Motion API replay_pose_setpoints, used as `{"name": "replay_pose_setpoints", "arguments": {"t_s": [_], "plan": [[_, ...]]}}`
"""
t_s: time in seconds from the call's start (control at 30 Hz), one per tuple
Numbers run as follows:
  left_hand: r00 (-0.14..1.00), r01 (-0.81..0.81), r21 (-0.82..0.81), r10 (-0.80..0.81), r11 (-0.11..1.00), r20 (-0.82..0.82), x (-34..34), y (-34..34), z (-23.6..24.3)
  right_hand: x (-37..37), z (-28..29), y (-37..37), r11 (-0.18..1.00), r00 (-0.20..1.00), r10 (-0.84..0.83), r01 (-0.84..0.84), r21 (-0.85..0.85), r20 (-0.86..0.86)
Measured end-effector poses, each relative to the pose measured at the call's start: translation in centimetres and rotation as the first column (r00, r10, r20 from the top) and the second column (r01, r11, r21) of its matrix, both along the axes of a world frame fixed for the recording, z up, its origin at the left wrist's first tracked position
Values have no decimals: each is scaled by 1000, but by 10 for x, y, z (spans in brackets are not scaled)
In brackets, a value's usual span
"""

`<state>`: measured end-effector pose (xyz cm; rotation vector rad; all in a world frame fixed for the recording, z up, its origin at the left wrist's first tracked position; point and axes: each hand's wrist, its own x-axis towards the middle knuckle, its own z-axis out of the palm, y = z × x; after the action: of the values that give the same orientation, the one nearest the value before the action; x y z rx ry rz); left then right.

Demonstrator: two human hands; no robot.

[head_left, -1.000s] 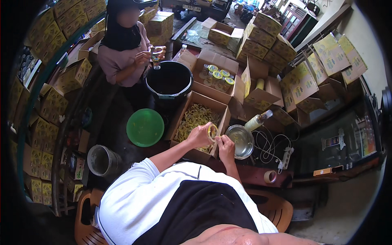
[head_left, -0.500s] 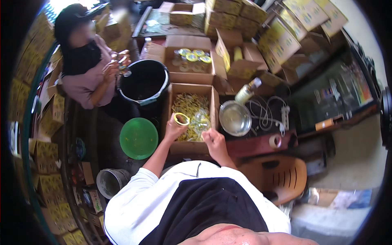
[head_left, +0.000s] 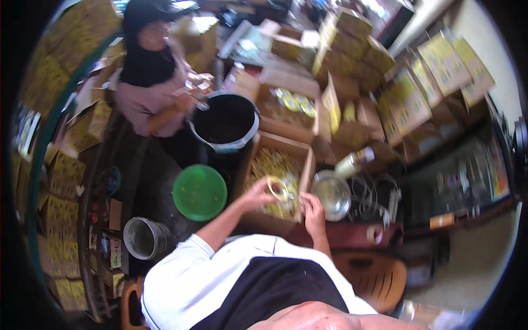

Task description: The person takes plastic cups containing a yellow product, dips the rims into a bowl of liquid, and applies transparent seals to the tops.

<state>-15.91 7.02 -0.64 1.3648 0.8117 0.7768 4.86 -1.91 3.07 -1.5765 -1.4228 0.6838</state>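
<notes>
My left hand (head_left: 257, 194) is closed on a yellow-rimmed container (head_left: 279, 190), its round opening facing up. Its body is blurred, and I cannot tell how deep it is. Close by on the right, my right hand (head_left: 313, 212) has its fingers drawn together at the near right edge of an open cardboard box (head_left: 309, 168). Whatever those fingers hold, if anything, is too small or blurred to name. Loose yellow pieces (head_left: 269, 165) fill the box below my hands, with some clear, shiny material among them.
A co-worker (head_left: 151, 93) handles something clear above a black bucket (head_left: 224, 140). Nearby are a green basin (head_left: 199, 192), a grey bucket (head_left: 144, 239), a metal bowl (head_left: 331, 196), a bottle (head_left: 352, 163) and white cables (head_left: 366, 192). Behind, another box holds yellow-lidded containers (head_left: 294, 103).
The whole view has swung and tilted, shifting the boxes to the right in the picture. My hands are closer together, the yellow-rimmed container now nearer my right hand.
</notes>
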Motion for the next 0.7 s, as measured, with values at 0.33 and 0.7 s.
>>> {"name": "replay_pose_setpoints", "arguments": {"t_s": [0.33, 0.7], "plan": [[961, 176, 107, -147, 979, -236, -8, -10, 9, -30, 5, 38, 977, 964, 212, -210, -33, 160], [955, 234, 213, -182, 949, -236, -19, -15, 7, -50, 26, 49, 901, 606, 419, -370, -226, 676]]}}
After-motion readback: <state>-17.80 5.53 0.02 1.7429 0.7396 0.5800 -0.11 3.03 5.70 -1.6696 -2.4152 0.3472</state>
